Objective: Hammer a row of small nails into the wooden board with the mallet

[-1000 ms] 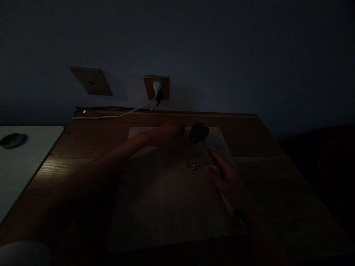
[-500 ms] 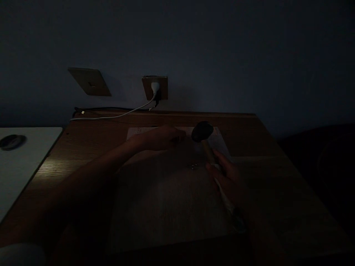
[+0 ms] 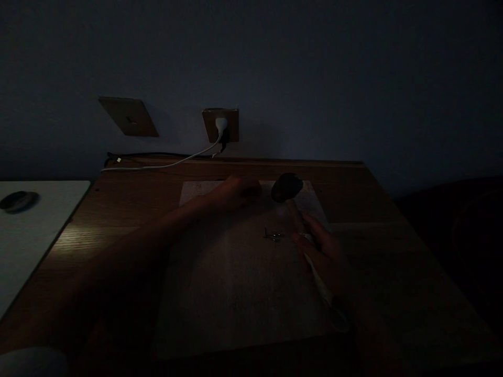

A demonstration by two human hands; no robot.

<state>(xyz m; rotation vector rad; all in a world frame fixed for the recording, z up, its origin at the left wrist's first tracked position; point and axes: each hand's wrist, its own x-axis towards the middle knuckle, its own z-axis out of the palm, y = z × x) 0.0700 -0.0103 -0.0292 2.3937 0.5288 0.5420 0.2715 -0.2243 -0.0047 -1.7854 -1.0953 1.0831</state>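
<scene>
My right hand (image 3: 320,243) is wrapped around the handle of a mallet (image 3: 287,187), whose dark rounded head points away from me above a pale board (image 3: 239,293). The handle is light wood and runs back under my palm. My left hand (image 3: 238,192) rests at the far part of the board, left of the mallet head, with its fingers curled together. Whatever those fingers hold, if anything, is lost in the dark. Several small shiny metal pieces (image 3: 274,235), perhaps nails, lie on the board between my hands.
The board lies on a wooden table (image 3: 393,272) against a wall. A white cable (image 3: 165,166) runs along the back edge to a wall socket (image 3: 231,123). To the left stands a white surface (image 3: 47,230) with a dark round object (image 3: 18,200). The light is very dim.
My left hand has shifted very slightly at the far part of the board, its fingers drawn in a little. The mallet and my right hand are nearly still.
</scene>
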